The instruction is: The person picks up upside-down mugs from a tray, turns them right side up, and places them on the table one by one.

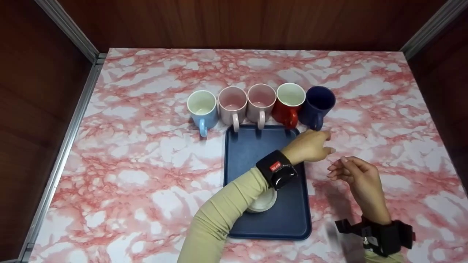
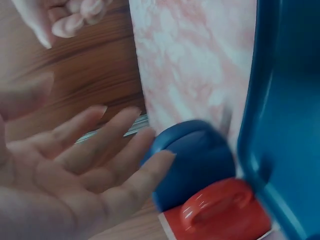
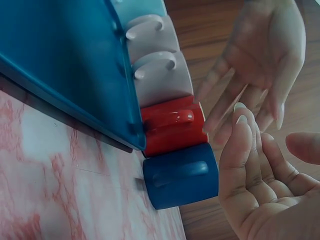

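Observation:
My left hand (image 1: 309,145) reaches across the tray, just in front of the dark blue mug (image 1: 319,106). Its fingers are spread and hold nothing, as the left wrist view also shows. To the right of the tray, my right hand (image 1: 363,179) hovers with loosely bent fingers and nothing in them. The dark blue mug ends a row at the right. Left of it stand a red mug (image 1: 283,112), a pink mug (image 1: 257,112), another pink mug (image 1: 228,115) and a light blue mug (image 1: 210,119). All are upright, handles facing me.
A dark blue tray (image 1: 289,219) lies in front of the row. On it, a round whitish object (image 1: 264,204) is partly hidden under my left forearm. Beneath everything is a red-and-white marbled tabletop (image 1: 139,175); brown wood panels (image 1: 237,25) surround it.

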A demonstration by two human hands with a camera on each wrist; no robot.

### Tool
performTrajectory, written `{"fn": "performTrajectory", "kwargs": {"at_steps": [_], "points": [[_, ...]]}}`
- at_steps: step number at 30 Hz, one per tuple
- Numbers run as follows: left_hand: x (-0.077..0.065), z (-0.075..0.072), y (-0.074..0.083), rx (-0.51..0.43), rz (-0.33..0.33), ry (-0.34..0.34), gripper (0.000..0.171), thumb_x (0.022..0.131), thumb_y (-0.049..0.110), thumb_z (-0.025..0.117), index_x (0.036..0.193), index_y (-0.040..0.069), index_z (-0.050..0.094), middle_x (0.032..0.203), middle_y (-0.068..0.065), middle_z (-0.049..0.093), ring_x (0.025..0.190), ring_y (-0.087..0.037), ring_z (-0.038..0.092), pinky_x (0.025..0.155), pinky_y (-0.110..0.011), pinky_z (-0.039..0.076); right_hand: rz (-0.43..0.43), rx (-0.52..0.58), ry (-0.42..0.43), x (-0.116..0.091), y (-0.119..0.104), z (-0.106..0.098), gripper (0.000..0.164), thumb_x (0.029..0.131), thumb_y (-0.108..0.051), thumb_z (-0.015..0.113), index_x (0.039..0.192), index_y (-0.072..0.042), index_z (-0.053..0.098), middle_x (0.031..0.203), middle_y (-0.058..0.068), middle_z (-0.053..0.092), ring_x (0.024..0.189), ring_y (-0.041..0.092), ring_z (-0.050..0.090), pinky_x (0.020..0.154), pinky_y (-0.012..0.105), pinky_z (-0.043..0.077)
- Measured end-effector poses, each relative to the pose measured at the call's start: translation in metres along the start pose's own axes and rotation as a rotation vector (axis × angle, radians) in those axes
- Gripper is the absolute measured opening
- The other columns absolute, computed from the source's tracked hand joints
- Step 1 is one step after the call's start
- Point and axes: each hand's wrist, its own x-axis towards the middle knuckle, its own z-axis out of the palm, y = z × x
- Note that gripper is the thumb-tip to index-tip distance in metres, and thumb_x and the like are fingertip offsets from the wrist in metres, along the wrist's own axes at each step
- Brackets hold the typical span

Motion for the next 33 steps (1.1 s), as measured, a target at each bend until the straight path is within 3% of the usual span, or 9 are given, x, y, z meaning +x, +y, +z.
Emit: {"fn": "performTrajectory", "kwargs": {"at_steps": [6, 14, 19, 24, 29, 33], "points": [[-0.018, -0.011, -0.002, 0.092, 0.024, -0.059, 0.04, 0.09, 0.038, 0.055, 0.124, 0.018, 0.055, 0.119, 0.006, 0.058, 0.108, -0.011, 0.052, 0.085, -0.025, 0.043, 0.027, -0.076, 0.023, 0.0, 0.0, 0.002, 0.025, 0.09, -0.01, 0.057, 0.091, 0.015, 0.058, 0.076, 0.018, 0.064, 0.061, 0.025, 0.063, 0.058, 0.032, 0.053], [-0.046, -0.018, -0.025, 0.072, 0.074, -0.007, 0.041, 0.091, 0.034, 0.055, 0.126, 0.014, 0.053, 0.118, -0.001, 0.059, 0.108, -0.018, 0.054, 0.086, -0.029, 0.043, 0.013, -0.407, -0.074, 0.001, 0.003, 0.004, 0.029, 0.092, -0.016, 0.055, 0.103, 0.011, 0.056, 0.086, 0.018, 0.063, 0.074, 0.024, 0.063, 0.066, 0.032, 0.052], [-0.069, -0.022, -0.042, 0.0, 0.072, 0.018, 0.043, 0.091, 0.034, 0.055, 0.128, 0.012, 0.052, 0.122, -0.003, 0.057, 0.112, -0.02, 0.051, 0.091, -0.03, 0.04, -0.084, -0.664, -0.166, 0.004, 0.005, 0.005, 0.023, 0.094, -0.012, 0.052, 0.107, 0.006, 0.057, 0.092, 0.018, 0.063, 0.079, 0.017, 0.062, 0.069, 0.023, 0.05], [-0.095, -0.024, -0.061, -0.057, 0.055, 0.047, 0.044, 0.091, 0.034, 0.055, 0.127, 0.01, 0.051, 0.12, -0.004, 0.058, 0.112, -0.02, 0.051, 0.094, -0.03, 0.037, -0.226, -0.911, -0.208, 0.007, 0.008, 0.005, 0.019, 0.089, -0.007, 0.058, 0.106, 0.0, 0.061, 0.095, 0.009, 0.065, 0.085, 0.005, 0.058, 0.072, 0.013, 0.044], [-0.118, -0.025, -0.077, -0.116, 0.041, 0.081, 0.043, 0.09, 0.033, 0.057, 0.126, 0.008, 0.052, 0.114, -0.005, 0.061, 0.11, -0.021, 0.053, 0.093, -0.031, 0.039, -0.353, -1.028, -0.27, 0.012, 0.014, 0.006, 0.021, 0.084, 0.0, 0.062, 0.105, 0.002, 0.061, 0.093, 0.009, 0.065, 0.086, 0.017, 0.06, 0.07, 0.031, 0.049], [-0.134, -0.022, -0.089, -0.144, 0.044, 0.109, 0.044, 0.09, 0.032, 0.057, 0.125, 0.006, 0.053, 0.113, -0.008, 0.062, 0.11, -0.023, 0.053, 0.093, -0.035, 0.039, -0.399, -1.079, -0.338, 0.014, 0.017, 0.009, 0.025, 0.082, 0.0, 0.064, 0.106, 0.006, 0.059, 0.097, 0.016, 0.063, 0.091, 0.028, 0.058, 0.073, 0.044, 0.047]]}}
